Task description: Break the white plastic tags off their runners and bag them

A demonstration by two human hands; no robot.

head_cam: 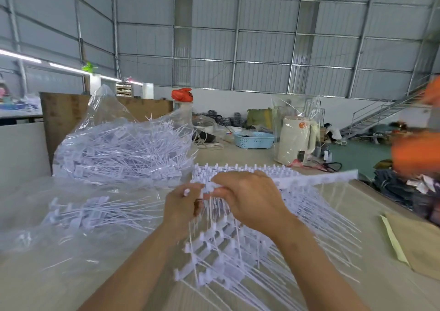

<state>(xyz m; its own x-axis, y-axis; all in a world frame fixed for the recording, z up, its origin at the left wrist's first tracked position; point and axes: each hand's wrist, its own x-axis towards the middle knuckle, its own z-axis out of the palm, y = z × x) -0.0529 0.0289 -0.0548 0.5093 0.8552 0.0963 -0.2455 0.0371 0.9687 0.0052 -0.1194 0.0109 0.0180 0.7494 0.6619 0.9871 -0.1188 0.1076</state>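
Observation:
A stack of white tag runners [238, 246] lies on the table in front of me, thin tails fanning right. My right hand [247, 199] grips one raised runner strip [321, 178] at its left end. My left hand [182, 206] pinches a bunch of tags [207, 209] hanging from that strip, right beside the right hand. A clear bag [123, 141] stuffed with loose white tags stands at the back left. A smaller pile of tags [95, 212] lies under clear plastic at the left.
Clear plastic sheeting [35, 234] covers the table's left side. At the back stand a blue basket [253, 140] and a cream kettle [295, 141] in wrapping. A brown envelope [419, 244] lies at the right edge. A blurred person in orange [416, 153] is at far right.

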